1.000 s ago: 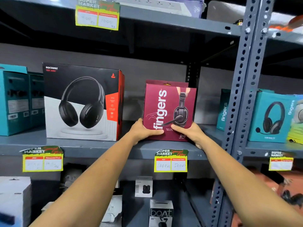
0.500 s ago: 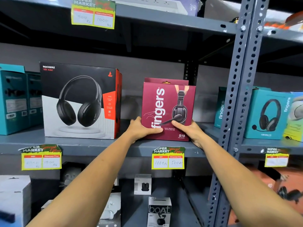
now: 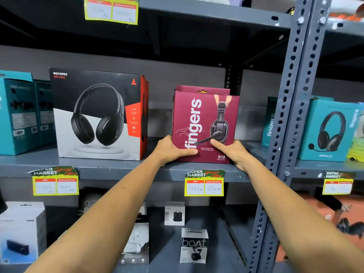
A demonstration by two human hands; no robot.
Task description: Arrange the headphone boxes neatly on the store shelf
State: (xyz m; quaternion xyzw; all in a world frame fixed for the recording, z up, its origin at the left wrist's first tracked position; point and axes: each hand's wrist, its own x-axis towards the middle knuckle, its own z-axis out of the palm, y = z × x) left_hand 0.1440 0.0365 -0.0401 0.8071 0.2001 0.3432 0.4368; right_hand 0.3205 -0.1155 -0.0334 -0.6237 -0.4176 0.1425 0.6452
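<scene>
Overhead, a second grey metal shelf [image 3: 206, 8] closed off the bay, with a yellow price tag [image 3: 111, 11] hanging from its front edge. The working surface was the middle shelf [image 3: 110, 171], a flat grey steel board carried on perforated uprights [image 3: 291, 115], with a plain grey wall behind it.

On that board stood the maroon "fingers" headphone box [image 3: 204, 125], upright and facing out, with another maroon box directly behind it. The left hand [image 3: 171, 149] clasped its lower left corner, thumb laid across the front face and fingers hidden round the side. The right hand [image 3: 231, 151] held the lower right corner in the same way, thumb pressed flat on the front; I could not tell where its other fingers lay.

To the left, apart from it, a larger black, white and red headphone box [image 3: 98, 115] stood upright, and beyond that were teal boxes [image 3: 21, 117] at the frame edge. Past the uprights, more teal "fingers" boxes [image 3: 329, 129] sat on the neighbouring bay.

Yellow price tags [image 3: 204, 184] hung from the shelf lip. Below, a lower shelf held small earbud boxes, one a white "boat" box [image 3: 194, 245].
</scene>
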